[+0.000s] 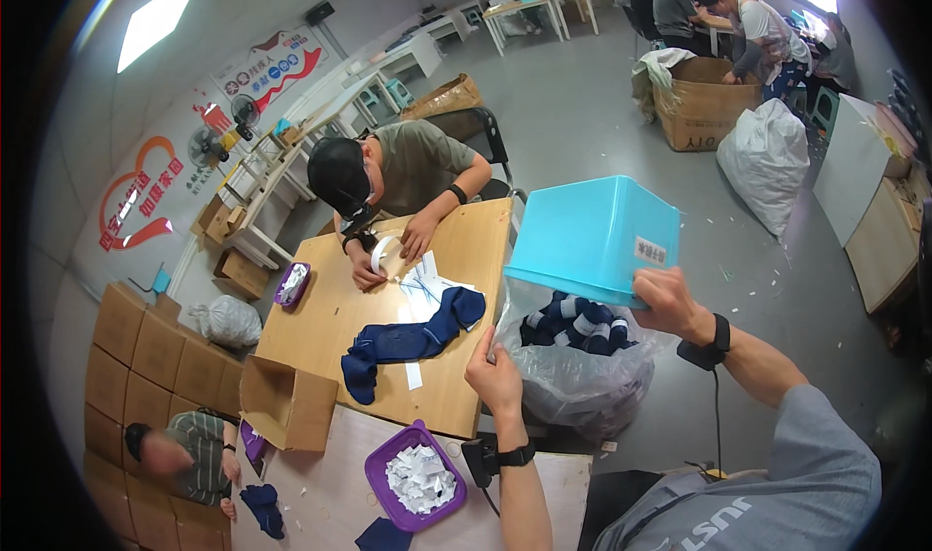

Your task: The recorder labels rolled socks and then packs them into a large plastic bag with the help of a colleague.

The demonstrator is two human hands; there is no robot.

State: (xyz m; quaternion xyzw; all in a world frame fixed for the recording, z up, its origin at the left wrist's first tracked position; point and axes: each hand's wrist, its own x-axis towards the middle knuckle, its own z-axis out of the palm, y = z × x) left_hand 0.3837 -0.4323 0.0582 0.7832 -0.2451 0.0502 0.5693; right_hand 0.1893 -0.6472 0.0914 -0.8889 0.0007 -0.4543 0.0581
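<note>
My right hand (668, 303) grips the rim of a turquoise plastic bin (582, 235), which is tipped over with its mouth facing down. Below it stands a clear plastic bag (594, 391) holding several navy bundles with pale bands (578, 323), apparently rolled socks. At the bag's near left edge, my left hand (495, 374) is closed, pinching the plastic at the table corner. Navy socks (413, 340) lie stretched out on the wooden table (325, 342), left of that hand. The bin's inside is hidden from this view.
Across the table a co-worker (408, 167) handles a white tape roll (386, 257). A purple basket of white paper slips (417, 478) and an open cardboard box (286, 402) sit nearby. Another person (199, 454) is at lower left. A white sack (767, 163) stands on the floor.
</note>
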